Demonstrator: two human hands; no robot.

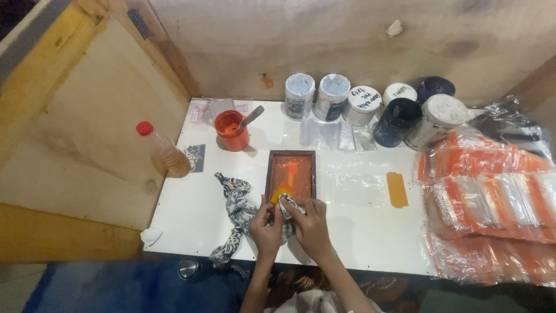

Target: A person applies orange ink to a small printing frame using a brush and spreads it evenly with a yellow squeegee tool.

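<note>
Left to right: a plastic bottle [164,152] w/ red cap and amber liquid lies tilted at the counter's [370,237] left edge. Behind it, an orange paint tub [232,131] w/ a stirring tool in it. A patterned rag [238,208] trails along the counter just left of the hands.

Centre: a small dark-framed screen [291,175], mesh stained orange, lies flat. Step in hand looks like wiping/cleaning at the frame's near edge. Left hand [266,227] and right hand [311,223] meet at that edge, both wrists coming up from the bottom, palms down, knuckles toward the camera. Fingers of both hands are pinched together on a small wad of patterned cloth [288,204], touching a yellow-orange blob at the frame's lower left corner. Judging by that, further wiping would call for firm pressure while the frame stays put, w/o smearing paint onto the white counter.

Right of the frame: clear plastic sheet, then an orange strip [397,189] lying flat. Back row: several lidded jars [363,105], white and dark. Far right: a stack of orange-and-clear plastic pouches [492,197].
</note>
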